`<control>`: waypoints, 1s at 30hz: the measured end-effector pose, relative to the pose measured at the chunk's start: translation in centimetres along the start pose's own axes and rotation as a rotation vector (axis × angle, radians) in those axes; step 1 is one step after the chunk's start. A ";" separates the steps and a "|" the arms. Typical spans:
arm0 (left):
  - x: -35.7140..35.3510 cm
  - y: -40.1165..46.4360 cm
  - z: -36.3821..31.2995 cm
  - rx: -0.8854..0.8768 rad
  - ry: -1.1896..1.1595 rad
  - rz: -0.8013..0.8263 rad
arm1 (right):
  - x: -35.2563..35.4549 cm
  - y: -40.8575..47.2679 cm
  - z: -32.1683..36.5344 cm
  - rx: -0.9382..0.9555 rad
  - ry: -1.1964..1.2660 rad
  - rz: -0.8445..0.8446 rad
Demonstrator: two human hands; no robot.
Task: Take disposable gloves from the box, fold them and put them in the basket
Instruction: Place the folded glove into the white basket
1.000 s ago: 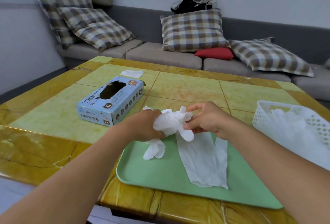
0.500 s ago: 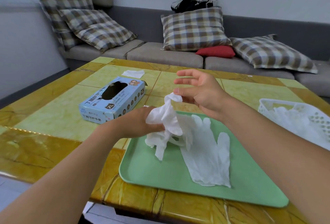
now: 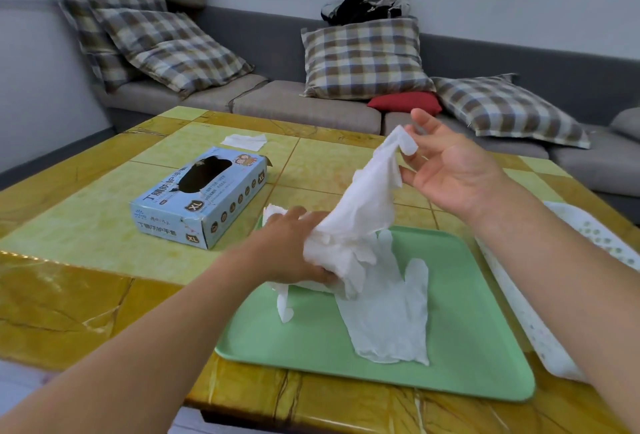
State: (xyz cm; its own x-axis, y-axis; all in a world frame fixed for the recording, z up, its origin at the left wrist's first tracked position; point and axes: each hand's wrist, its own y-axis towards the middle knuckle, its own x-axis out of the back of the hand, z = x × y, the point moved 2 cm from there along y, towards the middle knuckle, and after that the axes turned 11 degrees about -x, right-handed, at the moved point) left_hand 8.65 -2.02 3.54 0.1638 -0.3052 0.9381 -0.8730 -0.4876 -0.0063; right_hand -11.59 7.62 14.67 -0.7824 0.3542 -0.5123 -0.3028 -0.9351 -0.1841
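Your left hand (image 3: 294, 246) grips the crumpled lower bulk of a white glove (image 3: 360, 205) over the far-left corner of the green tray (image 3: 485, 347), fingers curled round the bunched material. From there the glove stretches up and to the right, its long axis slanting from your left hand toward your right hand (image 3: 450, 170), which hangs higher and farther off. The right hand looks mostly spread, palm facing left; the glove's top tip lies at its fingers, but you cannot tell whether it is really pinched or only draped there. Secure that tip before pulling, since any straightening has to run along this slanted line, with the left hand as the low anchor.

A second glove (image 3: 391, 309) lies flat on the tray, fingers pointing away from you and cuff toward the near edge, directly below the held one and nearer your left hand. The white basket (image 3: 540, 312) sits at the right of the tray, partly hidden by your right forearm, so the right hand is the closer one for dropping folded gloves in.

The blue glove box (image 3: 201, 198) rests on the counter (image 3: 86, 226) at the left, its oval opening facing up. "XL" is legible in several places; the Chinese lettering on its sides includes "丁腈防护手套". A small white scrap (image 3: 244, 141) lies beyond the box.
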 end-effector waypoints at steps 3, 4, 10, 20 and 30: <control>0.6 1.0 0.2 -0.040 -0.027 -0.061 | 2.2 -1.5 0.7 -0.029 -0.185 -0.077; 0.9 1.1 0.4 -0.035 -0.047 -0.051 | 3.0 -2.0 0.9 -0.039 -0.237 -0.117; 2.0 0.0 1.7 -0.003 0.024 0.022 | 5.9 -3.0 1.2 -0.083 -0.224 -0.295; 4.2 -1.8 0.3 0.007 -0.185 0.025 | -1.4 -2.8 2.5 0.004 -0.283 -0.053; 3.6 -0.8 -1.4 0.283 -0.740 -0.589 | -2.0 1.3 -5.2 0.186 -1.125 -0.391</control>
State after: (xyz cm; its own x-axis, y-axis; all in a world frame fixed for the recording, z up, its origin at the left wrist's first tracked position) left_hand 9.31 -1.53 7.41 0.8673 -0.3379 0.3656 -0.4330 -0.8743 0.2191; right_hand -7.58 5.65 11.06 -0.6290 0.5109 0.5860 -0.6265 -0.7794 0.0071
